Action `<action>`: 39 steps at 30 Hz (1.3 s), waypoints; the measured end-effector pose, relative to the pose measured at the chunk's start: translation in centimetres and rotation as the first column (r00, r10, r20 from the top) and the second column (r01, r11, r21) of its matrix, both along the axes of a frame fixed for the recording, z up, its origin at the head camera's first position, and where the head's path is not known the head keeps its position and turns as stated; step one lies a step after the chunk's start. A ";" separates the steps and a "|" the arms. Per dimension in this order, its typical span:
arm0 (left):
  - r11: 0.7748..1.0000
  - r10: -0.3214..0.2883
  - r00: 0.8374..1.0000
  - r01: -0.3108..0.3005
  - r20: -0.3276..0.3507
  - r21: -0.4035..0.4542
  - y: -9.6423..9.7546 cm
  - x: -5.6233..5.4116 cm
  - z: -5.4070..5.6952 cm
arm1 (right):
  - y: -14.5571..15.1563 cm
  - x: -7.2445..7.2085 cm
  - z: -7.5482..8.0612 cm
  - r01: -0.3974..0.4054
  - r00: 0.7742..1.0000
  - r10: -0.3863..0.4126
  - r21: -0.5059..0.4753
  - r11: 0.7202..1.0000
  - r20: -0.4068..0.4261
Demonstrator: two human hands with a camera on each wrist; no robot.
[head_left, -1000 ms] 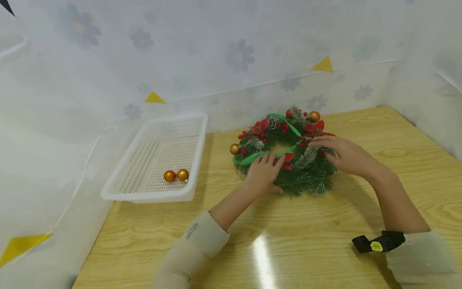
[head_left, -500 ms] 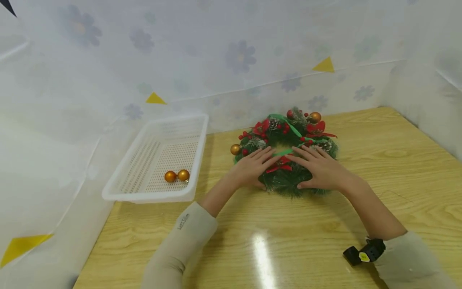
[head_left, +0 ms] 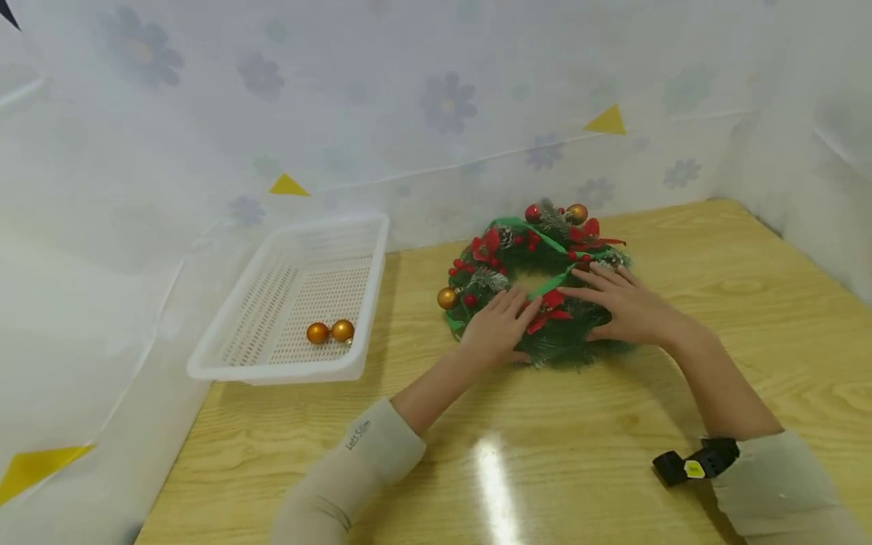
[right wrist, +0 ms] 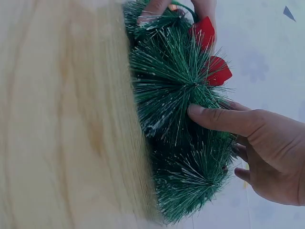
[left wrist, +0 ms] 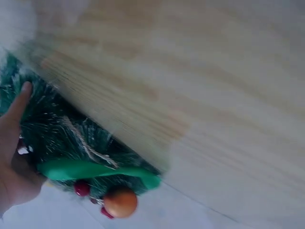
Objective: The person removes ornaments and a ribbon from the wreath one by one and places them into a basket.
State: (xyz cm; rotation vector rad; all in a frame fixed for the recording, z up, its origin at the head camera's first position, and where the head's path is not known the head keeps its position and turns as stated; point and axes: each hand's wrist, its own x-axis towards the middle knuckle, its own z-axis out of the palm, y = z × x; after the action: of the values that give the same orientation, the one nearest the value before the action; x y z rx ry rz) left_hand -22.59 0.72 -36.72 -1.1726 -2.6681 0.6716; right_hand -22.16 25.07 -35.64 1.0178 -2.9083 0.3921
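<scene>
A green Christmas wreath (head_left: 562, 342) lies on the table, set with red flowers (head_left: 486, 247), berries, pinecones, gold balls (head_left: 446, 298) and a green ribbon (head_left: 553, 283). Across its front left part, my left hand (head_left: 490, 329) holds the ring, fingers over the top; its thumb (left wrist: 21, 98) lies along the needles in the left wrist view. On the front right my right hand (head_left: 643, 306) holds it too, with the thumb (right wrist: 217, 118) against the outer needles in the right wrist view. Some fingertips are hidden among the decorations.
To the left stands a white perforated plastic basket (head_left: 275, 372) with two gold balls (head_left: 330, 332) inside. Patterned white sheeting (head_left: 402, 106) rises behind the wooden table (head_left: 565, 462) and at its sides. A black device (head_left: 698, 463) is strapped to the right wrist.
The wreath has turned a little counterclockwise: its left gold ball came nearer and the far one shifted left. My right hand reached inward, then moved back right; the left hand moved right with the turn.
</scene>
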 end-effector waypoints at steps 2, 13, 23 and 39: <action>0.999 0.046 0.999 -0.046 -0.008 -0.006 1.0 0.7 0.0 | 0.6 -0.1 0.0 0.007 1.000 -0.007 -0.001 1.000 -0.019; 0.987 -0.087 0.992 0.073 0.090 0.144 -0.5 0.8 1.8 | 1.0 0.6 1.9 0.001 1.000 -0.001 -0.001 1.000 0.018; 0.872 -0.113 0.991 0.133 -0.070 0.472 -6.5 -1.3 2.1 | -2.3 0.3 1.3 -0.057 0.998 0.053 -0.150 0.987 -0.031; 0.902 0.154 0.988 -0.128 -0.030 0.412 -10.0 -2.3 0.4 | -2.8 -0.3 -1.2 -0.026 0.998 0.026 0.000 1.000 -0.048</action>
State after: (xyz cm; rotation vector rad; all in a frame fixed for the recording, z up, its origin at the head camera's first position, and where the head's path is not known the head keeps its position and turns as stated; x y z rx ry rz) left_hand -24.90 -9.23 -36.31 -0.8365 -2.6754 0.1421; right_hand -22.43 22.28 -36.83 1.0508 -2.8551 0.3641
